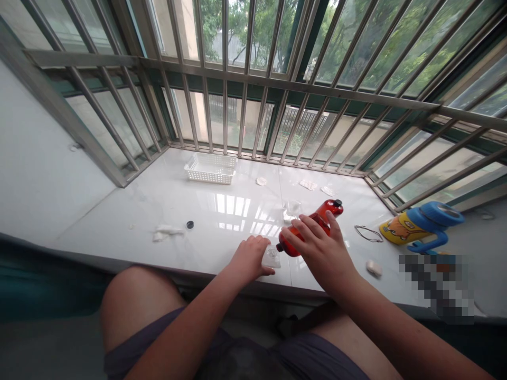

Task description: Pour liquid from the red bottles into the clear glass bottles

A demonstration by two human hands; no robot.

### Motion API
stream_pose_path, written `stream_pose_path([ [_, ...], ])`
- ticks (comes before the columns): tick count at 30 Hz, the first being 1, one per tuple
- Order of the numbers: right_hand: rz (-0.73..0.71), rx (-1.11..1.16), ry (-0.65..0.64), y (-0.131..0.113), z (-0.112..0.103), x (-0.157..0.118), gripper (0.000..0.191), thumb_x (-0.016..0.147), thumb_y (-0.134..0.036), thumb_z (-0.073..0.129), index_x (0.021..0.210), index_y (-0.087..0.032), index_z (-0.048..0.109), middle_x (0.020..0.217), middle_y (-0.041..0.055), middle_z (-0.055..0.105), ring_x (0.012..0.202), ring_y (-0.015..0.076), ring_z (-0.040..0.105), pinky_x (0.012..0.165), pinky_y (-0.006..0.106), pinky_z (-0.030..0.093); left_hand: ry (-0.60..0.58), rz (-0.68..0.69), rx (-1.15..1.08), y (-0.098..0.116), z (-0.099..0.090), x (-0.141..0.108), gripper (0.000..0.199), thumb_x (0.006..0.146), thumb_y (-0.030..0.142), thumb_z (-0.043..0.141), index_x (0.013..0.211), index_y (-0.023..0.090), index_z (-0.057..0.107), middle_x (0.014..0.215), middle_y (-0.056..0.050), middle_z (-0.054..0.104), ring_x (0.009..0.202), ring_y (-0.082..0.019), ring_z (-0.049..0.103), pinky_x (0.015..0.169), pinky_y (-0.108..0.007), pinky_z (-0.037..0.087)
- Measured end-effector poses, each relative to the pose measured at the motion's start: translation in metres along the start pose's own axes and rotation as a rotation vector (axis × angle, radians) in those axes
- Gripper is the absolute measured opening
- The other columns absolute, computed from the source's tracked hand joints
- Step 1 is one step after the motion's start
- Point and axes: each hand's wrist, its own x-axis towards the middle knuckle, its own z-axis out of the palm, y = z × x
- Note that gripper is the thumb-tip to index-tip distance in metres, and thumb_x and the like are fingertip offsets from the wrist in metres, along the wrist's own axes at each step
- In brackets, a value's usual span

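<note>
My right hand (319, 240) is wrapped over a red see-through bottle (291, 244), holding it tilted above the counter. One black end of the bottle points down and left; another black piece (338, 203) shows at its upper right end. My left hand (251, 256) has its fingers curved round a small clear plastic container (271, 257) at the counter's front edge. The bottle's lower black end is close to that container; I cannot tell if they touch. Left of my hands lies a small black cap (190, 225). Beyond the bottle is a clear plastic piece (291, 210).
A white perforated basket (209, 177) stands at the back by the barred window. Crumpled white tissue (168, 232) lies to the left. On the right are a thin cord loop (368, 234), a yellow and blue water bottle (412, 224) and a pale lump (374, 268).
</note>
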Motion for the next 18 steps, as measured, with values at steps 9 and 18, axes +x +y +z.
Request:
stream_pose_path([
  [9,-0.035,-0.003,0.018,-0.0027,0.0035,0.0012,0.04,0.096,-0.007,0.062,0.13,-0.026,0.069,0.137,0.009,0.072,0.135,0.0317,0.06,0.132,0.065,0.013,-0.016,-0.004,0.01,-0.0001,-0.0001,0.0005,0.073,0.068,0.043,0.099,0.13,0.023,0.065,0.13,-0.011,0.071,0.12,-0.037,0.066,0.098,-0.046,0.053],
  [18,-0.061,-0.007,-0.008,-0.0075,0.0072,0.0013,0.041,0.097,-0.008,0.061,0.133,-0.026,0.068,0.138,0.0101,0.072,0.138,0.0336,0.058,0.131,0.067,0.013,-0.022,-0.007,0.007,-0.0005,-0.0007,-0.0002,0.073,0.068,0.042,0.1,0.13,0.024,0.064,0.128,-0.01,0.071,0.118,-0.036,0.066,0.097,-0.045,0.052],
])
